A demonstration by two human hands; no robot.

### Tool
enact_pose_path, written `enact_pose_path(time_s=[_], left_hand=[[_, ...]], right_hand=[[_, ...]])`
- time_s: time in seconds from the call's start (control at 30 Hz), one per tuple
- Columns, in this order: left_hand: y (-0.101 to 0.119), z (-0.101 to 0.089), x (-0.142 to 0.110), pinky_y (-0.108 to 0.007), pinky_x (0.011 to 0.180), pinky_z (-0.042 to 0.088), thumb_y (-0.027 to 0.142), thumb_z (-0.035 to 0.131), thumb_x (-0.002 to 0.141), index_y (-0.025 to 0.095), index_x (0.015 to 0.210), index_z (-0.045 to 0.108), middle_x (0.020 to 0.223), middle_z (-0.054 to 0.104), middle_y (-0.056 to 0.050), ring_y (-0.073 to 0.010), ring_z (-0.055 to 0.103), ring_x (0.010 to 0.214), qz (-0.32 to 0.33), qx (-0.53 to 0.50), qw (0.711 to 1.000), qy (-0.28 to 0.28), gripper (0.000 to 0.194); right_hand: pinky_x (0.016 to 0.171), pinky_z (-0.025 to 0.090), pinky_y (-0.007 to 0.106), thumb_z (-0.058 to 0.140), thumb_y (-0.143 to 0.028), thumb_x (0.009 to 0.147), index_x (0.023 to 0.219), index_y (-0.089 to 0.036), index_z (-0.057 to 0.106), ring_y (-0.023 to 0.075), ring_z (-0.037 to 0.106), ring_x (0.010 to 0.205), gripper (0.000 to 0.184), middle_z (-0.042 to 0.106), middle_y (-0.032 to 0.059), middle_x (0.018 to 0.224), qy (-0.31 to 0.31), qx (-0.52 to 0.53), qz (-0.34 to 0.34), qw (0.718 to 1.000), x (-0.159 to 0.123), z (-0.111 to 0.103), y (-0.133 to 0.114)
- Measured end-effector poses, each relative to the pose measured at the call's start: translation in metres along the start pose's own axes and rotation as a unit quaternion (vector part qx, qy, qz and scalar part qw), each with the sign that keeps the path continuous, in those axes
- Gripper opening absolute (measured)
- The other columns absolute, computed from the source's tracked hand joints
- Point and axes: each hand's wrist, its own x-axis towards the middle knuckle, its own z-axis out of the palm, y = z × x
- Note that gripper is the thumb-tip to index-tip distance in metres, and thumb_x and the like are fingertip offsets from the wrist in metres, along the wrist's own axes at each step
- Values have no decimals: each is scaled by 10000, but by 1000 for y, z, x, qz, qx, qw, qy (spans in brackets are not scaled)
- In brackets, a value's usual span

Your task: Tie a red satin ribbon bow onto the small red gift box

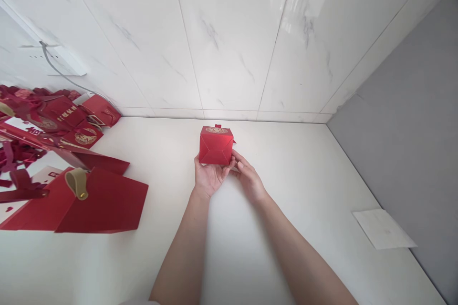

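Observation:
A small red paper box (215, 146) with a gold emblem on its top side is held up over the white table (286, 171), its folded bottom turned toward me. My left hand (208, 176) cups it from below, palm up, fingers curled round its lower edge. My right hand (247, 177) touches its lower right corner with thumb and fingertips pinched on the edge.
A heap of flat red boxes and bags (53, 124) with gold print lies at the left, with a larger red folded piece (96, 202) bearing a tan tab in front. A white sheet (383, 228) lies at the right by a grey wall. A cable (67, 78) runs along the marble wall.

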Motion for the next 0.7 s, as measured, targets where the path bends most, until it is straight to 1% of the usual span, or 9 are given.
enact_pose_path(time_s=[0.07,0.2,0.4,0.5,0.7], left_hand=[[0,-1,0,-263,620,595,594,413,850,115,1228,603,1097,689,-163,-317,642,1110,6,-1,1000,-6,639],[0,-5,2,-295,636,601,597,422,852,133,1272,582,1099,693,-158,-322,656,1082,21,19,1000,-12,646],[0,-5,2,-267,660,603,623,405,850,76,1233,591,1076,694,-178,-281,698,967,-2,-10,1000,-15,693],[1,-5,2,-267,667,605,612,429,846,62,1231,583,1091,688,-185,-299,693,988,-8,-28,999,-17,689],[2,-8,4,-313,643,611,593,456,840,90,1295,540,1105,684,-188,-321,697,964,-8,-44,999,-21,684]], right_hand=[[1063,416,464,617,-465,876,1318,-309,597,281,533,1236,470,583,16,1346,3,-1,2,1000,0,0,0],[1057,420,468,622,-480,865,1321,-313,595,284,544,1220,486,593,16,1331,1,-5,6,1000,0,0,0],[1061,419,481,589,-461,893,1346,-306,572,283,544,1210,479,586,20,1339,-8,-11,-3,1000,1,-1,1],[1063,421,478,579,-457,902,1362,-294,556,279,544,1208,489,579,27,1343,-17,-14,-5,1000,1,-2,2],[1062,422,473,570,-443,912,1370,-296,545,273,550,1198,481,574,31,1336,-21,-15,-9,1000,1,-4,5]])
